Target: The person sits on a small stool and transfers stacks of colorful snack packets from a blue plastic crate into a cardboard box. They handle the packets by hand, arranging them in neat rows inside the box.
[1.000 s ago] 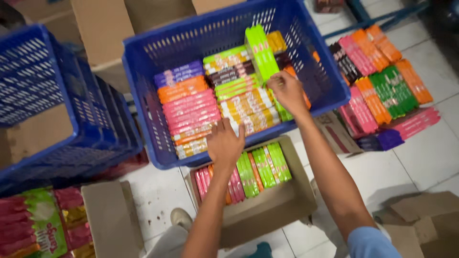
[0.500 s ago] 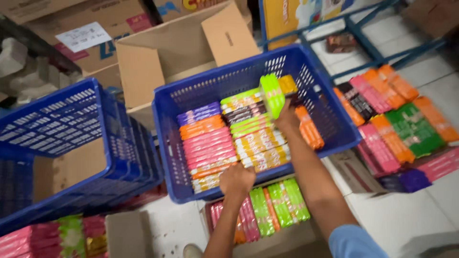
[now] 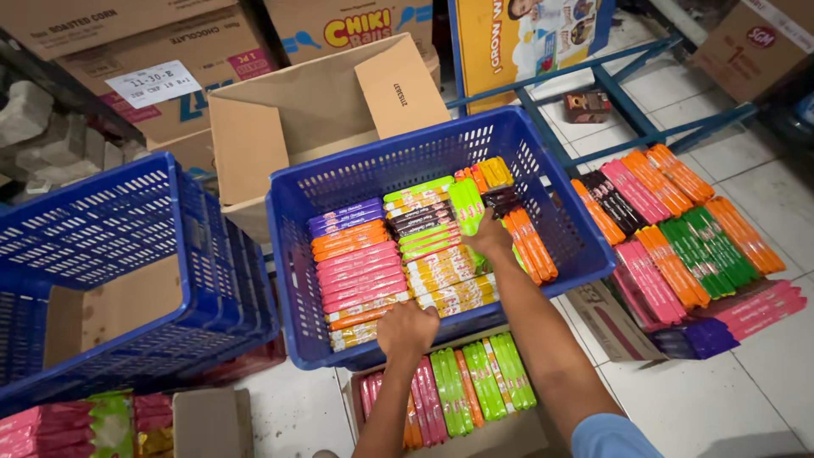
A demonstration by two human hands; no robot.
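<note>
Your right hand pinches a bright green wrapped snack packet, standing it among rows in the blue plastic slatted crate. Your left hand curls closed over the crate's near rim, above the open cardboard box of packets.

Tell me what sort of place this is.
Probably a stockroom or wholesale storeroom: stacked cardboard cartons on shelving, blue plastic crates on a tiled floor, and many wrapped snack bars laid out in colour-sorted rows.
</note>
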